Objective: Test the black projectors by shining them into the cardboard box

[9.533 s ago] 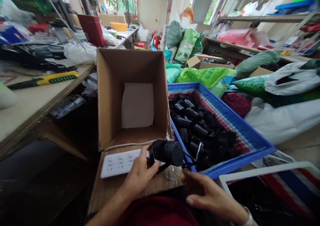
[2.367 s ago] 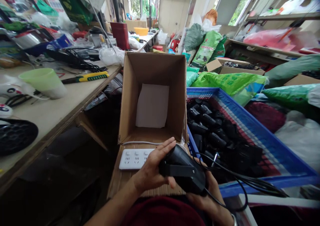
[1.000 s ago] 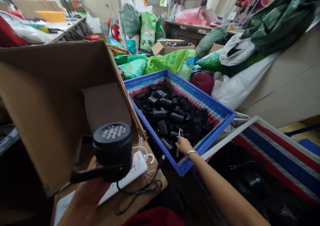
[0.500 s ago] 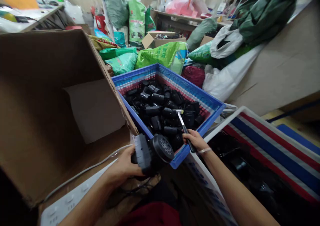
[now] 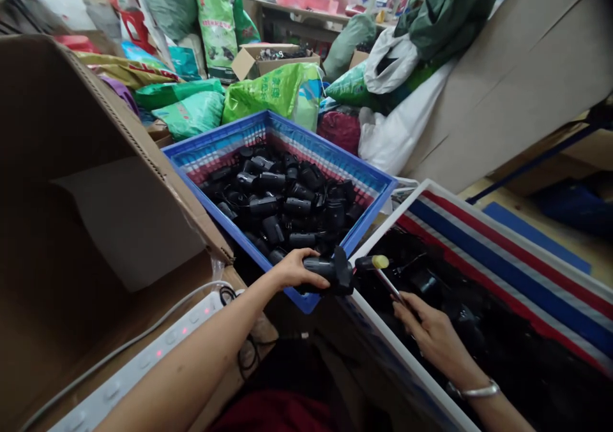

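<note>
Here's the left hand (image 5: 301, 270) clamped round a black cylindrical unit (image 5: 332, 274), right at the corner of the blue plastic crate (image 5: 282, 126). The right hand (image 5: 433, 336) pinches a slim yellow-tipped tool (image 5: 385, 282) above the striped bin (image 5: 479, 228). The 2 hands are apart, tool just beside the unit.

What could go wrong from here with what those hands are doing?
The left hand holds the black device in one grip above the blue crate, so it could slip and fall. The tool in the right hand might be hard to find if dropped into the dark-filled striped bin. The looped cable near the lit power strip could snag an arm.
</note>
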Tool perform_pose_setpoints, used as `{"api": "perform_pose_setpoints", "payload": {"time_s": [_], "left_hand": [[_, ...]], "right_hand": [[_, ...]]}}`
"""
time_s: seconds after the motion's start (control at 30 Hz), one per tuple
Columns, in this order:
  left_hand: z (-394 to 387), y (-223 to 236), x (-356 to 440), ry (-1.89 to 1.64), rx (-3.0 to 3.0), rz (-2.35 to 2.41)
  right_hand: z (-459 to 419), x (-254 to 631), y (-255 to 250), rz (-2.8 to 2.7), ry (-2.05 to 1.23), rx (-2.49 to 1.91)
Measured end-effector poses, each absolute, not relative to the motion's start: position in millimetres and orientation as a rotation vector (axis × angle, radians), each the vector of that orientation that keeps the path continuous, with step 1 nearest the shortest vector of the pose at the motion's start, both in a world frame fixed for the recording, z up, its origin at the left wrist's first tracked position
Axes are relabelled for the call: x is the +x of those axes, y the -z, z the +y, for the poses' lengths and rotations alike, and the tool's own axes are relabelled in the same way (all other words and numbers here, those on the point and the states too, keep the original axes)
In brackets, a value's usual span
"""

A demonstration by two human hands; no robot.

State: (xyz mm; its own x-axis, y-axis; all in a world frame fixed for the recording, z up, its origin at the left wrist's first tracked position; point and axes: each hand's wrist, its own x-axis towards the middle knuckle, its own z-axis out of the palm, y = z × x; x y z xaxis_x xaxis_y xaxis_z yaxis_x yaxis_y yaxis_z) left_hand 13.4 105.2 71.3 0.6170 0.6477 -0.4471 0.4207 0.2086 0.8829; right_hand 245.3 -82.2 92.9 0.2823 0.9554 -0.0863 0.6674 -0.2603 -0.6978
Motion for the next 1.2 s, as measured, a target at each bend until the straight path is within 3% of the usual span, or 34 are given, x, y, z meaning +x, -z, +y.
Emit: {"api": "perform_pose_setpoints", "payload": {"time_s": [0.27,0.47,0.77,0.97,1.2], "left_hand": [[127.9,-58.5,25.1,-0.121,1.518,0.96],[129.7,-53.9,24.9,-0.096,1.53,0.951],[130.5,-57.2,24.7,-0.092,1.527,0.96],[126.9,-57.3,26.8,-0.134,1.473,0.98],[123.0,-55.1,25.5,-0.283,1.272,1.053]], "right_hand": [[-89.7,256.3,-80.0,-1.637,-0.468,-1.94],[-86.0,264.2,-65.2,-1.952,-0.591,-2.062],[-83.6,254.8,-107.0,-1.235,-0.103,-1.866],[-88.2,256.8,-64.4,-1.659,-0.358,-1.879],[-77.1,254.7,-79.4,-1.389,-0.39,-1.966]]}}
